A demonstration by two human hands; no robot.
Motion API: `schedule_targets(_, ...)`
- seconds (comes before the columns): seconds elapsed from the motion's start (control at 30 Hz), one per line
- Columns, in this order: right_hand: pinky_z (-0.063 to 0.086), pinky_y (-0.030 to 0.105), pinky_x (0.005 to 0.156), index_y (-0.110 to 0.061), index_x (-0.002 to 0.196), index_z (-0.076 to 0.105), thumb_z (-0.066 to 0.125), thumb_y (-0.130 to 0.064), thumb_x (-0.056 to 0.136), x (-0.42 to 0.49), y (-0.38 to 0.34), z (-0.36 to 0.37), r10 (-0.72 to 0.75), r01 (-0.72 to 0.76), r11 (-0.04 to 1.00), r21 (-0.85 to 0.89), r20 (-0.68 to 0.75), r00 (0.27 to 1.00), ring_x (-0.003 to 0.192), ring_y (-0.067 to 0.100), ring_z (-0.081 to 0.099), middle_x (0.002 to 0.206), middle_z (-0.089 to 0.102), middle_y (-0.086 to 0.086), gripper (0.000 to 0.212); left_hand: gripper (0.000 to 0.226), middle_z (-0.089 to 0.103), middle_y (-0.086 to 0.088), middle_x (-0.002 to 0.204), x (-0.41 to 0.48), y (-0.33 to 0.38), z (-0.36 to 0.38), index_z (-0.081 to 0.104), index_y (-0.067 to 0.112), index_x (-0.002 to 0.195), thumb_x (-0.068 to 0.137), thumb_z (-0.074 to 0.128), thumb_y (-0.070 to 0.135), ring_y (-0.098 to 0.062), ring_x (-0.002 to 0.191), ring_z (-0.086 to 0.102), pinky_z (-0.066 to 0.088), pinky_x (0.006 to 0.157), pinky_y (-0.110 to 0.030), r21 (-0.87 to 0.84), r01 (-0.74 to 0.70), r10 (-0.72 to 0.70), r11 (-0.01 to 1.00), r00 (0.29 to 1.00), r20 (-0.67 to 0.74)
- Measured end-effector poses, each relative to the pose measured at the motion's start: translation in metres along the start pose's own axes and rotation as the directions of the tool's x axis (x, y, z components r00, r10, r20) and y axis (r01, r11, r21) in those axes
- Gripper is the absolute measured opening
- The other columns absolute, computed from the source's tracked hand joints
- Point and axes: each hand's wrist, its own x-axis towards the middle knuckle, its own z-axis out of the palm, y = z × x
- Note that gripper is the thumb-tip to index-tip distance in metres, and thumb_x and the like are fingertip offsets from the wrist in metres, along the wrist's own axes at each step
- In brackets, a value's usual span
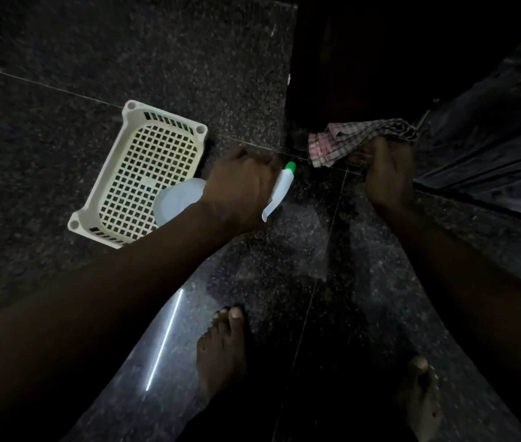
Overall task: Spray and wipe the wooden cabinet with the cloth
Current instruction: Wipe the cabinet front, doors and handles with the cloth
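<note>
Your left hand [240,186] grips the spray bottle [179,199] at its neck; light plastic, likely slippery if wet. Your right hand [387,173] bunches the soft cloth [348,138] against the cabinet [348,74] base; keep it wadded.

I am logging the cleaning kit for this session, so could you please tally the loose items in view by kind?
Spray bottle, white with a green nozzle tip, in the left hand: 1
Checked cloth, held by the right hand against the dark cabinet: 1
Cream plastic basket on the floor: 1
Total: 3
</note>
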Motion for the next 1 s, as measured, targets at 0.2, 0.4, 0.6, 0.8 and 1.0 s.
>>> schedule_targets(0.2,0.052,0.059,0.087,-0.034,0.077,0.074,0.045,-0.046,0.086,0.004,0.007,0.003,-0.007,0.007,1.000,0.012,-0.002,1.000,0.097,0.041,0.067,0.094,0.073,0.012,0.033,0.019,0.061,-0.004,0.065,-0.007,0.001,0.005,0.045,0.019,0.074,0.088,0.035,0.028,-0.028,0.056,0.055,0.031,0.067,-0.031,-0.068,0.105,-0.104,0.992,0.994,0.028)
schedule_targets(0.4,0.038,0.010,0.096,-0.011,0.116,0.069,0.037,-0.037,0.092,0.000,-0.001,0.029,-0.025,0.039,0.995,-0.092,0.141,0.990,0.119,0.011,0.056,0.123,0.063,0.011,0.047,0.018,0.059,-0.004,0.079,-0.010,-0.002,0.007,0.046,0.019,0.093,0.085,0.030,0.022,-0.030,0.069,0.056,0.026,0.067,-0.034,-0.058,0.076,-0.074,0.995,0.997,0.029)
schedule_targets(0.6,0.036,0.030,0.101,0.003,0.117,0.065,0.035,-0.021,0.100,0.001,0.005,0.072,0.063,0.040,0.944,-0.327,0.298,0.953,0.123,0.036,0.053,0.128,0.061,0.024,0.042,0.031,0.061,-0.003,0.089,-0.017,-0.009,0.014,0.048,0.017,0.102,0.075,0.047,0.033,-0.027,0.077,0.058,0.033,0.075,-0.035,-0.102,0.097,-0.085,0.990,0.989,0.121)
schedule_targets(0.8,0.037,0.033,0.086,0.008,0.107,0.066,0.033,-0.026,0.093,-0.006,0.011,0.054,0.042,0.000,0.958,-0.288,0.138,0.990,0.108,0.041,0.059,0.114,0.065,0.030,0.050,0.040,0.059,0.001,0.089,-0.016,-0.009,0.013,0.049,0.020,0.099,0.077,0.019,0.035,-0.026,0.076,0.057,0.023,0.069,-0.032,-0.073,0.113,-0.107,0.991,0.991,0.084)
schedule_targets(1.0,0.038,0.035,0.101,0.002,0.125,0.062,0.038,-0.028,0.100,-0.007,0.024,0.021,0.136,-0.114,0.957,-0.267,0.066,0.988,0.123,0.035,0.054,0.133,0.059,0.022,0.046,0.030,0.058,0.002,0.087,-0.014,-0.008,0.010,0.048,0.019,0.102,0.081,0.028,0.029,-0.025,0.075,0.056,0.020,0.069,-0.031,-0.053,0.096,-0.092,0.994,0.994,0.061)
